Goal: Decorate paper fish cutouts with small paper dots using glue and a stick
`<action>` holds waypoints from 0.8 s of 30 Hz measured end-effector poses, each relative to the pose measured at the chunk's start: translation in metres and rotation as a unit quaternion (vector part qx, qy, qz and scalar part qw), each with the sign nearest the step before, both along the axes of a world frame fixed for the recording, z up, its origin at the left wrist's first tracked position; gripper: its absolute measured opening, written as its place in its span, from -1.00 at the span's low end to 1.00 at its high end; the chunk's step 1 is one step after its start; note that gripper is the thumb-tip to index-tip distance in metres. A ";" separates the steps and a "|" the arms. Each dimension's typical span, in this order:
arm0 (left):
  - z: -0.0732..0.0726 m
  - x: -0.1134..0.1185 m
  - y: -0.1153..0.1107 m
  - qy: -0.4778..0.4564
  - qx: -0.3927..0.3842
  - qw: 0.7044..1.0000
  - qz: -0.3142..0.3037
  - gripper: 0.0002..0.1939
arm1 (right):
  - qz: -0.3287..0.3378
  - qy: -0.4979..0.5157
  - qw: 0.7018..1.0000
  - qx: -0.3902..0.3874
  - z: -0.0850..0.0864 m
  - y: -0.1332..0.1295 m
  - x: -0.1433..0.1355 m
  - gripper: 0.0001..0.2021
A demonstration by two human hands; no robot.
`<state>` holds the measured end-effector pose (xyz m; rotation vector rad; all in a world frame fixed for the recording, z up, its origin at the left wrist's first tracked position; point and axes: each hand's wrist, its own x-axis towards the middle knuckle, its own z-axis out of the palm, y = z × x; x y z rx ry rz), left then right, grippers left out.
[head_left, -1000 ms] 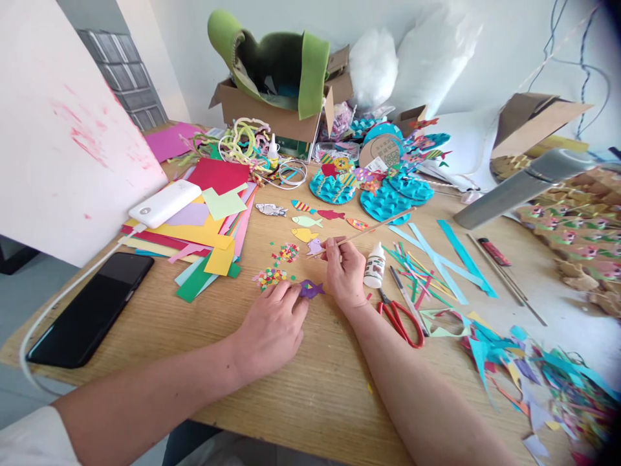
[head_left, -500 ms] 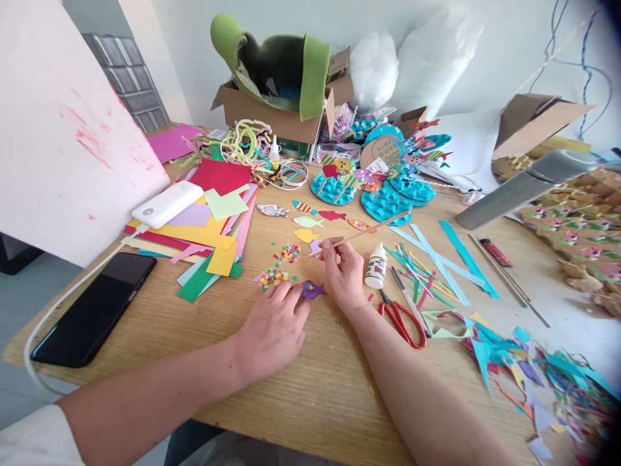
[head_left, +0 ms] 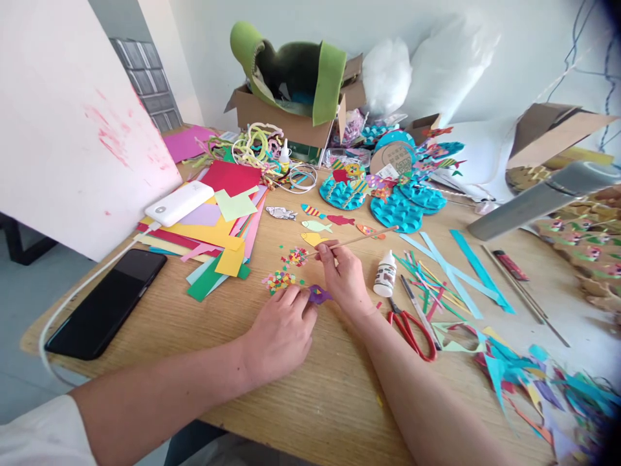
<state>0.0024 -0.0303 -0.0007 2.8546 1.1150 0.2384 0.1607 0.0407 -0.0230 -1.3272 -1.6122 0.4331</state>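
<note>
A small purple paper fish [head_left: 319, 294] with a few coloured bits on it lies on the table. The fingertips of my left hand [head_left: 284, 327] hold it down at its left end. My right hand [head_left: 345, 278] pinches a thin wooden stick [head_left: 371, 237], whose lower tip is over a pile of small coloured paper bits [head_left: 297, 256]. Nearer to my left fingers lies a pile of round paper dots [head_left: 280, 280]. Beyond my hands are a yellow paper fish [head_left: 313, 239], a pale green one [head_left: 316, 226] and several others.
Right of my hand are a white glue bottle [head_left: 385, 274], red-handled scissors [head_left: 412, 333], a pen [head_left: 416, 301] and paper strips. A phone [head_left: 107, 304] and coloured paper sheets [head_left: 233, 178] lie left. A grey bottle [head_left: 528, 200] and paper scraps [head_left: 519, 369] are at right.
The stick's tip has moved left and up, from beside the light purple fish to the pile of coloured bits. My left hand stays on the purple fish. The whole view has shifted slightly.
</note>
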 end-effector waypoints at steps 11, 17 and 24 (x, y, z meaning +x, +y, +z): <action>0.000 0.001 -0.001 0.006 0.004 1.000 0.002 -0.67 | 0.090 -0.122 0.988 0.003 0.004 -0.003 -0.001 -0.74; -0.001 0.000 -0.001 0.007 -0.002 1.000 0.006 -0.64 | 0.105 -0.228 0.968 -0.009 -0.002 -0.001 0.001 -0.65; -0.002 0.000 0.000 0.006 0.008 1.000 0.003 -0.67 | 0.095 -0.148 0.984 0.002 0.007 -0.005 -0.001 -0.69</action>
